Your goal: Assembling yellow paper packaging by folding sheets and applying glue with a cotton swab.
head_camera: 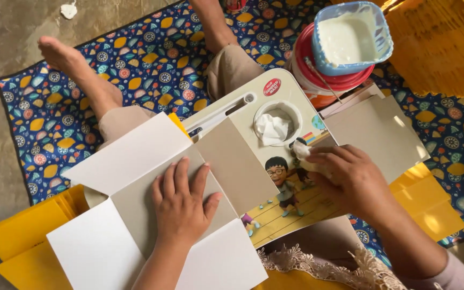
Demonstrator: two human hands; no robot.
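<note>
Head view, gluing stage. We see the left hand (182, 201) laid flat with fingers spread, pressing on the grey inner face of an unfolded cardboard blank (135, 209), whose white flaps lie open over a stack of yellow sheets (25, 239). The right hand (347, 180) is curled, fingers pinched on a small white wad (303, 152), held over a picture-printed lap table (288, 204) on the person's knees. The table's round recess holds crumpled white tissue (273, 128). Beyond it a blue tub of white paste (348, 36) stands on a red-lidded container (323, 80), above the patterned blue mat (151, 59). We judge the wad is being readied as an applicator; the next move calls for loading it and wiping a flap while the left hand pins the blank flat.
</note>
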